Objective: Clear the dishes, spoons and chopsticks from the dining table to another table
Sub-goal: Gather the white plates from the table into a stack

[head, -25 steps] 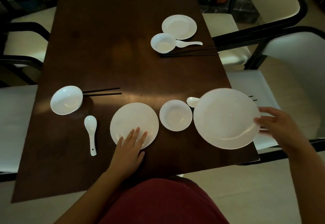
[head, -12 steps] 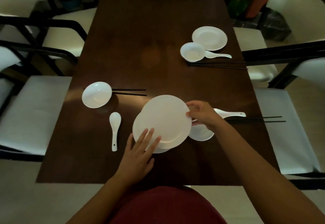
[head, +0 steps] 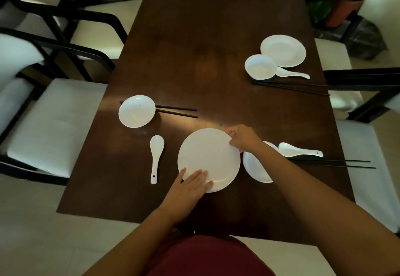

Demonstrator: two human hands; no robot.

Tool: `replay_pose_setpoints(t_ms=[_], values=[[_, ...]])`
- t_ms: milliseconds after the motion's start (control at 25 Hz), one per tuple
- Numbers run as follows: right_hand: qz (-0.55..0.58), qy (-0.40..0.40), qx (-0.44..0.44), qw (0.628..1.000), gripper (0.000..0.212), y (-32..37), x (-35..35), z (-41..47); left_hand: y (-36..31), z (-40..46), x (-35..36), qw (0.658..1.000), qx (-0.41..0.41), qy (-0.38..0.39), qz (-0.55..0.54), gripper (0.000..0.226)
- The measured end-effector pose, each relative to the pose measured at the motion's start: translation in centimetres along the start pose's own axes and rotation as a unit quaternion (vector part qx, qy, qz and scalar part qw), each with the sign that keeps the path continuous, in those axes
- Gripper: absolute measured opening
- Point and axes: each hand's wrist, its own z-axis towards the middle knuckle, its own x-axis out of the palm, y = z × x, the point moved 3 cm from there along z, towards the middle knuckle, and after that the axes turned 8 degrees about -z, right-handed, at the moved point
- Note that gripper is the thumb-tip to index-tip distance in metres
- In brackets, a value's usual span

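- Right hand pinches the far rim of the round white glazed plate; left hand lies flat, fingers spread, on its near rim.
- Plate sits stacked on another at the dark wooden worktop's near edge.
- Stiff, slick, breakable: I'd grip under the rims.
- White ceramic bowl touches the plate's right side; white spoon lies left.

A: What lies at the table's near edge?
B: Stacked plates; spoon left, bowl right.
A: And beyond?
B: Far right, plate behind bowl; chopsticks before them.
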Motion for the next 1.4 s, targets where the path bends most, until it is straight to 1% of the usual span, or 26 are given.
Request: replay_pose_setpoints(t_ms=[40,160,200,240,280,320,360,400,440,480,520,560,600,640,680,760,800,880,960,1120,1200,1240,1280,1320,1360,1400], values=[[-0.057,-0.020,-0.013,0.998,0.033,0.2,0.0,0.1,0.0,0.2,0.2,1.000,0.006,0.009,-0.010,0.058],[-0.162,-0.065,-0.030,0.984,0.033,0.4,0.4,0.4,0.4,0.4,0.6,0.998,-0.009,0.037,-0.045,0.049],[-0.182,-0.068,-0.031,0.980,0.032,0.3,0.6,0.5,0.5,0.2,0.4,0.998,-0.014,0.016,-0.059,0.046],[-0.185,-0.064,-0.030,0.980,0.032,0.2,0.9,0.6,0.7,-0.1,0.0,0.996,-0.030,-0.031,-0.083,0.044],[-0.175,-0.060,-0.024,0.982,0.032,0.1,1.1,0.7,1.1,-0.6,-0.5,0.983,-0.071,-0.106,-0.132,0.044],[-0.159,-0.060,-0.016,0.985,0.034,0.1,1.3,0.7,2.0,-1.1,-0.9,0.952,-0.148,-0.184,-0.196,0.045],[-0.144,-0.061,-0.008,0.988,0.035,0.1,1.5,0.8,2.9,-1.6,-1.3,0.905,-0.239,-0.236,-0.260,0.046],[-0.134,-0.059,-0.002,0.989,0.035,0.1,1.7,0.8,3.8,-2.1,-1.4,0.853,-0.322,-0.247,-0.327,0.047],[-0.125,-0.053,0.002,0.991,0.035,0.1,1.9,1.0,4.4,-2.2,-0.9,0.797,-0.390,-0.221,-0.405,0.046],[-0.116,-0.047,0.004,0.992,0.033,0.1,1.9,1.2,4.7,-1.9,-0.5,0.731,-0.438,-0.175,-0.494,0.041],[-0.105,-0.042,0.007,0.994,0.032,0.1,1.9,1.4,4.7,-1.5,-0.3,0.654,-0.462,-0.135,-0.583,0.033],[-0.091,-0.041,0.010,0.995,0.030,0.0,1.7,1.6,4.6,-1.0,-0.2,0.590,-0.475,-0.107,-0.643,0.023],[-0.077,-0.044,0.014,0.996,0.029,-0.1,1.4,1.8,4.6,-0.4,-0.3,0.552,-0.485,-0.089,-0.673,0.015],[-0.065,-0.048,0.019,0.997,0.028,-0.2,1.1,2.0,4.7,0.1,-0.3,0.529,-0.494,-0.082,-0.686,0.011],[-0.057,-0.053,0.023,0.997,0.028,-0.3,0.7,2.2,4.8,0.7,-0.3,0.509,-0.501,-0.084,-0.695,0.010],[-0.036,-0.063,0.030,0.997,0.029,-0.8,0.0,2.8,5.4,2.0,-0.3,0.487,-0.517,-0.090,-0.698,0.013],[-0.019,-0.071,0.035,0.997,0.029,-1.1,-0.5,3.4,5.7,2.9,-0.4,0.487,-0.520,-0.095,-0.695,0.013],[0.009,-0.097,0.045,0.994,0.028,-1.6,-1.8,4.8,6.2,5.0,-0.9,0.505,-0.508,-0.113,-0.688,0.008],[0.024,-0.121,0.049,0.991,0.025,-2.3,-3.2,6.3,6.6,7.2,-1.5,0.523,-0.490,-0.142,-0.683,0.009],[0.071,-0.149,0.066,0.984,0.021,-4.2,-5.5,8.8,7.0,11.1,-2.2,0.521,-0.478,-0.188,-0.681,0.010],[0.091,-0.157,0.074,0.981,0.023,-5.3,-6.2,9.6,7.2,13.0,-2.2,0.539,-0.475,-0.195,-0.667,0.009],[0.101,-0.158,0.078,0.979,0.023,-5.8,-6.5,9.8,7.3,13.7,-2.4,0.552,-0.472,-0.197,-0.658,0.012],[0.115,-0.160,0.082,0.977,0.023,-6.4,-6.8,10.0,7.4,14.2,-2.7,0.578,-0.465,-0.200,-0.640,0.019],[0.129,-0.161,0.085,0.975,0.023,-7.0,-7.1,10.2,7.5,14.6,-3.0,0.632,-0.452,-0.211,-0.593,0.028],[0.141,-0.162,0.087,0.973,0.023,-7.6,-7.4,10.3,7.4,14.6,-3.3,0.717,-0.421,-0.238,-0.502,0.039],[0.149,-0.164,0.090,0.971,0.023,-8.2,-7.6,10.4,6.9,14.7,-3.9,0.807,-0.351,-0.272,-0.390,0.049]])
